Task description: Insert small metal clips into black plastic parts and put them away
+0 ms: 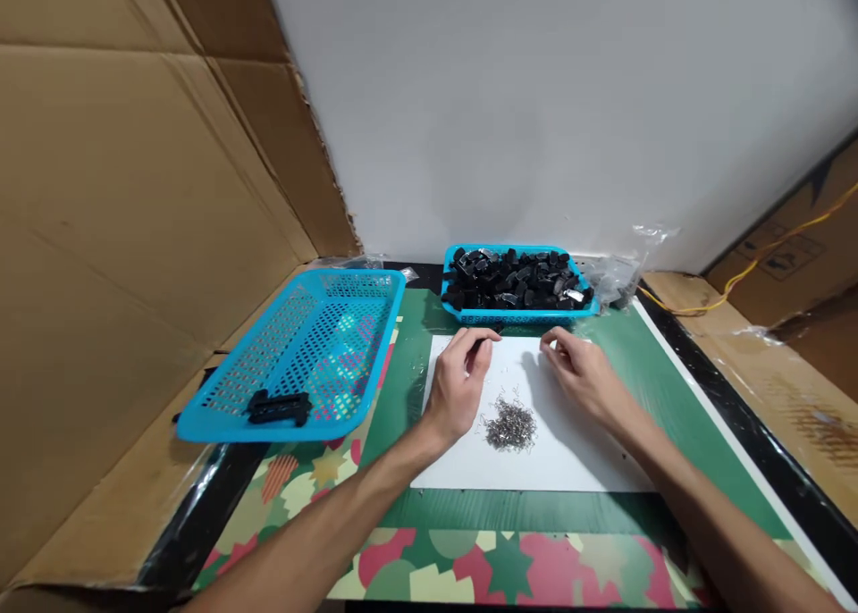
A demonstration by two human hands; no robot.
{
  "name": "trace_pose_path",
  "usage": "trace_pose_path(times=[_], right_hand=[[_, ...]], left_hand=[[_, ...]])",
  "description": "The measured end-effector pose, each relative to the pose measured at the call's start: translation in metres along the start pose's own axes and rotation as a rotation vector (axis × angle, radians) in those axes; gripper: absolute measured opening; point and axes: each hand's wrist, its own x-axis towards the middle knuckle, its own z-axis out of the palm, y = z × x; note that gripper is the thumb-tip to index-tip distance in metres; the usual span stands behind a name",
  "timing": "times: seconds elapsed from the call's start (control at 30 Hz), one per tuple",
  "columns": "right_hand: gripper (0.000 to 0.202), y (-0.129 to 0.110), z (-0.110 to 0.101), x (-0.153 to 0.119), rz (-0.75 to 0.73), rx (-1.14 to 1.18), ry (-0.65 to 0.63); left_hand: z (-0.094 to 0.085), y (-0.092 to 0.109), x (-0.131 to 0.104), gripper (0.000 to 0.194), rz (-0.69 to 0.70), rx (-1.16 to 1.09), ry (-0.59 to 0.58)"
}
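Observation:
My left hand (pixel 459 379) is curled over the white sheet (pixel 449 466), its fingers closed round a small black part (pixel 478 346) that is mostly hidden. Across from it, my right hand (pixel 577 370) has thumb and fingertips pinched together; anything between them is too small to make out. A pile of tiny silvery metal pieces (pixel 510 427), like small springs or bent wire clips, lies on the sheet between my forearms. Just beyond my hands stands a blue basket (pixel 529 316) heaped with black plastic parts (pixel 513 278).
To the left, a larger blue basket (pixel 221 403) holds a few long black pieces (pixel 280 407) in its near corner. Clear plastic bags (pixel 613 278) lie beside the far basket. Cardboard walls (pixel 134 193) flank the green table mat (pixel 402 372), and a yellow cable (pixel 730 287) runs along the right.

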Motion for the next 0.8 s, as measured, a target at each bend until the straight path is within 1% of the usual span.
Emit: trace_pose_path(times=[0.1, 0.17, 0.33, 0.47, 0.57, 0.7, 0.77, 0.8], right_hand=[[0.019, -0.008, 0.010, 0.012, -0.036, -0.040, -0.071], [0.018, -0.014, 0.019, 0.025, -0.061, -0.049, -0.100], [0.016, -0.024, 0.042, 0.056, -0.107, -0.038, -0.161], [0.012, -0.028, 0.050, 0.063, -0.138, -0.032, -0.219], [0.011, -0.028, 0.044, 0.056, -0.152, -0.030, -0.257], [0.013, -0.031, 0.024, 0.040, -0.179, -0.003, -0.299], [0.018, -0.031, 0.012, 0.030, -0.198, 0.073, -0.317], [0.021, -0.031, 0.007, 0.025, -0.196, 0.205, -0.323]], left_hand=[[-0.002, -0.005, 0.002, 0.026, -0.066, -0.070, 0.128], [-0.002, -0.007, 0.003, 0.025, -0.088, -0.117, 0.166], [-0.001, -0.011, 0.001, 0.023, -0.121, -0.195, 0.168], [-0.002, -0.010, -0.001, 0.025, -0.113, -0.206, 0.159], [-0.002, -0.008, -0.003, 0.025, -0.121, -0.223, 0.140], [-0.003, -0.006, -0.003, 0.025, -0.149, -0.240, 0.105], [-0.002, -0.005, -0.004, 0.027, -0.149, -0.274, 0.063], [-0.001, -0.005, -0.004, 0.029, -0.154, -0.310, 0.024]])
